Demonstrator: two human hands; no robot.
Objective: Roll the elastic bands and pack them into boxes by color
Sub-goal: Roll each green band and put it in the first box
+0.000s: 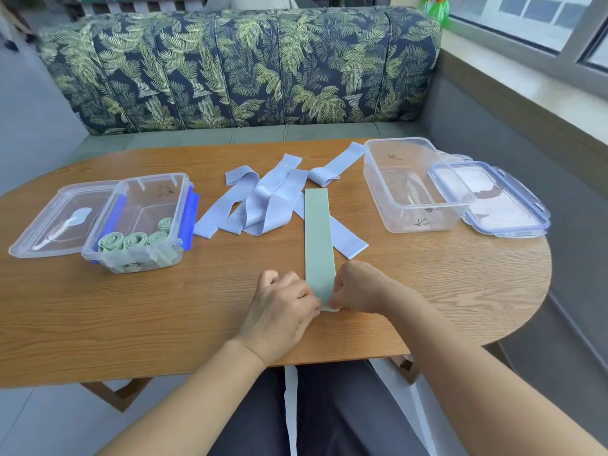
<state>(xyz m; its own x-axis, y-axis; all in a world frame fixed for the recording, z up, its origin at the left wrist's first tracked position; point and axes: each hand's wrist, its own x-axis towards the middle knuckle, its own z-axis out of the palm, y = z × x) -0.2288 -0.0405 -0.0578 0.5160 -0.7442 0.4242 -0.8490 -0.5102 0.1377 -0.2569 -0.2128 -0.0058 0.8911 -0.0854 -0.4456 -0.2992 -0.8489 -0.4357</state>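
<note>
While the rolling step looks barely begun, stock reads as follows, all places given w/ ref. to the long flat pale-green elastic band [318, 238]. It lies straight on the oval wood-grain table [164, 307], running away from the person, prob. flattened so it winds evenly.

- Left hand [283, 307]: at band's near end, left corner; fingers curled, pinching the edge.
- Right hand [358, 287]: same end, right corner; also pinching. Both corners held, likely to turn the first fold square. No roll formed yet.
- Clear plastic box w/ blue clips [108, 222]: well left of band. Holds at least four rolled pale-green bands [135, 240] set on end, so apparently the green box and this band's destination. Its clear lid [59, 218] lies further left.
- Loose pale-blue elastic bands [260, 205]: heap at band's far end, one strip passing under it; all unrolled.
- Second clear plastic box [375, 185]: right of band's far end, no bands inside; presumably for blue. Its blue-rimmed lid [493, 202] sits further right, against that box.
</note>
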